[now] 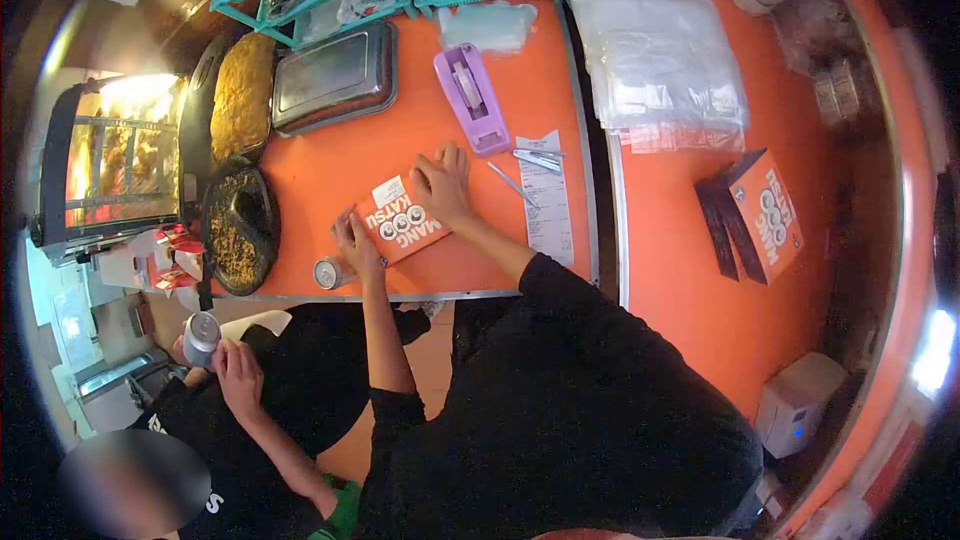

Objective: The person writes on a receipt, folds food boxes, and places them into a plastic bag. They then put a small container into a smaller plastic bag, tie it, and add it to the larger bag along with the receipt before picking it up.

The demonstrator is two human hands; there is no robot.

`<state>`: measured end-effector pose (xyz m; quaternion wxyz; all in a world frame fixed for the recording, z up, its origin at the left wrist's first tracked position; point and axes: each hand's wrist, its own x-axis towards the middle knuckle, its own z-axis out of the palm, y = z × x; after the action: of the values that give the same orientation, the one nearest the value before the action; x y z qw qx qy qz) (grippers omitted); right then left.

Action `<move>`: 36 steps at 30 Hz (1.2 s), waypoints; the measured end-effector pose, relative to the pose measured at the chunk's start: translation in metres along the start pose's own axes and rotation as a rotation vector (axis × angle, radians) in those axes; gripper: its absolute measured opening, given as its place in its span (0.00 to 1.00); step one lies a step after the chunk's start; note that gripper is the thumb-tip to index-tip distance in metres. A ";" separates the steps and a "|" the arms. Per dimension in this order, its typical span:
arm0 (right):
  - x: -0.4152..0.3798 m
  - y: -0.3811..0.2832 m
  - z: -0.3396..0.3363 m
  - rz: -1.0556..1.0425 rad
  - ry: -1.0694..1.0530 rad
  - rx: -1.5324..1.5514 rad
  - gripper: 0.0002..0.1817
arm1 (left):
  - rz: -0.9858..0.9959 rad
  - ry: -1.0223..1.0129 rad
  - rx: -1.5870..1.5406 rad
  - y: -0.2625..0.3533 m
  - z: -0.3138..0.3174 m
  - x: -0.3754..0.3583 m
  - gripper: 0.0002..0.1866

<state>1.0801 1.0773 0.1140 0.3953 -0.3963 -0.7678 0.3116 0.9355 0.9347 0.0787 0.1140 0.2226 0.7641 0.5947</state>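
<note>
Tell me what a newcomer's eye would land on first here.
Probably the bright orange counter and, on it, the purple tape dispenser past the right hand. Next, the box marked MANG KATSU near the front edge, with that hand and the left hand on it. A lit case glows at far left.

The tabletop (310, 175) is orange, and the box (405, 225) I touch by its front edge is orange-red with white lettering, black-and-white round marks and a white label (388, 191). My sleeves (570, 290) are black. Near that edge I see a silver can (327, 273). Along the right edge the receipt (547, 215) is white with dark print; beyond it the tape dispenser (485, 127) is purple. Teal crates (420, 2) line the far edge, and golden-yellow food (241, 90) lies toward the left edge. My co-worker's sleeve (343, 510) is green.
</note>
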 end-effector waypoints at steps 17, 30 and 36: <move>0.001 0.012 0.020 0.096 -0.192 0.067 0.11 | -0.035 -0.051 0.009 0.018 0.008 -0.010 0.13; 0.013 -0.008 0.030 -0.294 -0.681 -0.139 0.23 | 0.051 -0.101 0.097 0.019 0.013 -0.008 0.13; 0.045 0.019 -0.044 -0.029 -0.796 -0.240 0.22 | 0.074 -0.118 0.154 0.013 0.013 -0.007 0.14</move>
<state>1.1077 1.1326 0.1364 0.0229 -0.2774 -0.8971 0.3432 0.9499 0.9445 0.0869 0.1193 0.2932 0.7909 0.5237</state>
